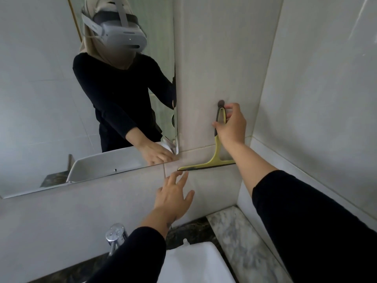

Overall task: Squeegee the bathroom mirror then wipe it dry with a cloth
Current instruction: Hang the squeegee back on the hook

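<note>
The mirror (40, 99) covers the wall at the left and reflects a person in black sleeves wearing a headset. A yellow-green squeegee (218, 154) with a dark rubber blade hangs against the tiled wall just right of the mirror, its looped handle on a dark hook (221, 103). My right hand (232, 127) is closed around the handle. My left hand (173, 197) is below the mirror's lower right corner, fingers spread and empty, with its fingertips just under the left end of the blade. I see no cloth.
A chrome tap (115, 235) and a white basin (193, 262) sit below my arms on a dark stone counter (187, 229). A pale marble ledge (244, 242) runs along the right wall, and the tiled corner stands close on the right.
</note>
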Demonstrator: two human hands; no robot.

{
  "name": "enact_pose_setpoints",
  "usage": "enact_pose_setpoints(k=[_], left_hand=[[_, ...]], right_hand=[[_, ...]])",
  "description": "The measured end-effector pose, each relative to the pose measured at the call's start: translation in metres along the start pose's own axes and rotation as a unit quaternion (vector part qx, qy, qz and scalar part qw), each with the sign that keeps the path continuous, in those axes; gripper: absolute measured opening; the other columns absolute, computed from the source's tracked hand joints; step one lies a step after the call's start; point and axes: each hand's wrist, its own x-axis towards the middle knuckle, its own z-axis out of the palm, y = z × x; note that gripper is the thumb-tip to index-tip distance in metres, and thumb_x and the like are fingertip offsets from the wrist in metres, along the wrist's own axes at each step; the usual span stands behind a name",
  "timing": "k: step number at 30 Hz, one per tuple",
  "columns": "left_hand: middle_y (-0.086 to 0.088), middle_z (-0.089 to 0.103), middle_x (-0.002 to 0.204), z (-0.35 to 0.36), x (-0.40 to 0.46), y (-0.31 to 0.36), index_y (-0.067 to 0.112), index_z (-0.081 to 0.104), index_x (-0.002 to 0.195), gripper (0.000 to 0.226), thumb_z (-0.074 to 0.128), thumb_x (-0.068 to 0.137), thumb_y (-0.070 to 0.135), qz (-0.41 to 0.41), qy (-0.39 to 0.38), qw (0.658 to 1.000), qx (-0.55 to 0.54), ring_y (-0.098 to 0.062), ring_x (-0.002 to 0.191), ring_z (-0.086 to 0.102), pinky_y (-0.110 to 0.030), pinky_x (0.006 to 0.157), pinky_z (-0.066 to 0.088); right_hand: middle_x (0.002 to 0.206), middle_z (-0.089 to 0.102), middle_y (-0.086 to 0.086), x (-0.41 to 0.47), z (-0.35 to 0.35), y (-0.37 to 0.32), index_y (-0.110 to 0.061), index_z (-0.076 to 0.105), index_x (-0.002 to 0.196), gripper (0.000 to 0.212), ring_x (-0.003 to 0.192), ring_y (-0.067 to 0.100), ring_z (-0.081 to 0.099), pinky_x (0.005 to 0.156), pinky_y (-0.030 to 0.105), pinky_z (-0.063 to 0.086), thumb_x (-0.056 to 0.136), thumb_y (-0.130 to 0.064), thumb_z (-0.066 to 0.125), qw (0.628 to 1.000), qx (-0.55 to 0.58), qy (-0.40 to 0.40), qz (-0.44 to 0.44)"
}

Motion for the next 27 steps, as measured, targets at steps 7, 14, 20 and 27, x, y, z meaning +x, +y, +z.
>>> enact_pose_setpoints(k=[7,14,20,27], left_hand=[[0.001,0.031,0.148,-0.018,-0.001,-0.001,0.026,0.029,0.145,0.056,0.045,0.093,0.040,0.011,-0.020,0.999,-0.037,-0.021,0.134,0.029,-0.044,0.104,0.037],[-0.001,0.051,0.134,-0.097,-0.033,-0.021,0.028,0.055,0.126,0.034,0.049,0.093,0.031,-0.018,0.020,0.998,-0.055,-0.021,0.121,0.048,-0.036,0.099,0.039],[-0.002,0.055,0.131,-0.181,-0.098,-0.072,0.024,0.061,0.121,0.030,0.052,0.092,0.027,-0.089,0.103,0.990,-0.033,-0.022,0.117,0.052,-0.035,0.099,0.041],[-0.006,0.055,0.128,-0.252,-0.192,-0.146,0.024,0.061,0.120,0.030,0.053,0.091,0.023,-0.203,0.189,0.961,-0.019,-0.024,0.117,0.051,-0.037,0.098,0.042]], right_hand=[[0.128,0.043,0.012,-0.011,-0.004,0.003,-0.022,0.040,0.132,0.073,0.117,0.032,0.044,0.092,0.040,0.041,0.072,-0.017,0.080,0.993,-0.115,-0.031,0.004],[0.134,0.030,0.010,-0.071,0.002,-0.045,-0.025,0.045,0.127,0.058,0.123,0.031,0.031,0.085,0.041,0.040,0.077,-0.033,0.073,0.961,-0.229,-0.155,-0.029],[0.133,0.039,0.010,-0.135,0.041,-0.130,-0.027,0.055,0.120,0.040,0.127,0.032,0.031,0.097,0.044,0.038,0.083,-0.039,0.064,0.928,-0.197,-0.288,-0.130],[0.138,0.038,0.012,-0.209,0.103,-0.216,-0.024,0.052,0.125,0.042,0.127,0.033,0.032,0.098,0.047,0.040,0.087,-0.039,0.060,0.887,-0.143,-0.388,-0.204]])
